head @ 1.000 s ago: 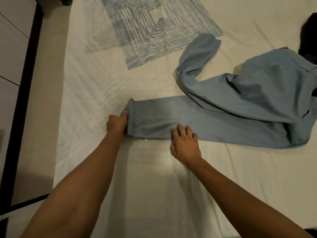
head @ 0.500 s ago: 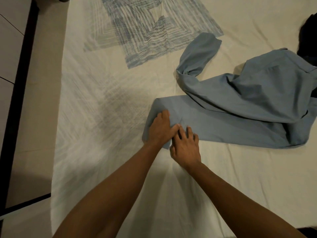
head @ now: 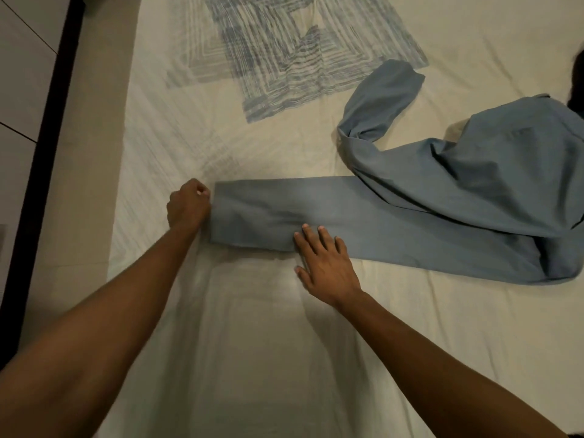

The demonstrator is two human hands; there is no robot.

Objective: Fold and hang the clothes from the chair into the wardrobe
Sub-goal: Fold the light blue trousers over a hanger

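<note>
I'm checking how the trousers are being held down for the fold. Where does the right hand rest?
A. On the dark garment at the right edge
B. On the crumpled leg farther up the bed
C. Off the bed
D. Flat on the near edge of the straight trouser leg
D: the right hand lies with straight fingers on the near edge of the trousers' straight leg.

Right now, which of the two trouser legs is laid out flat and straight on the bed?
The near trouser leg, stretched flat between the left hand and the right hand pressing its edge. The far trouser leg curls back, rumpled, toward the patterned patch.
</note>
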